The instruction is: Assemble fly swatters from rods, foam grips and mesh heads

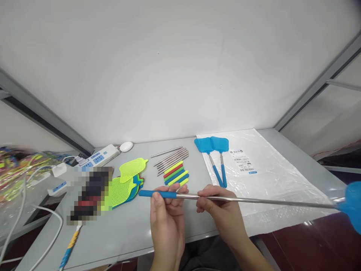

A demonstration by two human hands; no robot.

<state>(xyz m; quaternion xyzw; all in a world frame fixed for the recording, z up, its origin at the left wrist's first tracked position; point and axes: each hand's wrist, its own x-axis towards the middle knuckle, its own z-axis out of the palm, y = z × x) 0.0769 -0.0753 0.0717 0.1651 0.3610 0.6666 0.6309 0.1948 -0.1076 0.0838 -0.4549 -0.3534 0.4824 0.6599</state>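
Observation:
A blue fly swatter [270,202] with its metal rod drawn out long lies nearly level across both hands. My left hand [167,216] holds its blue grip between thumb and fingers. Further along, my right hand [221,212] is closed around the metal rod. The swatter's blue head reaches the right edge of the view. Beyond my hands lie several coloured handle grips [176,173] and a bunch of metal rods [171,160]. Two shorter blue fly swatters [218,145] rest side by side on a white plastic bag.
Yellow-green and blue swatter heads [122,190] are stacked at left, beside a blurred-out dark object [91,195] with a cable. A power strip [96,160] and a white puck-shaped device [126,146] stand behind. The labelled white bag [270,169] covers the table's right side. Bagged colourful items [25,173] are far left.

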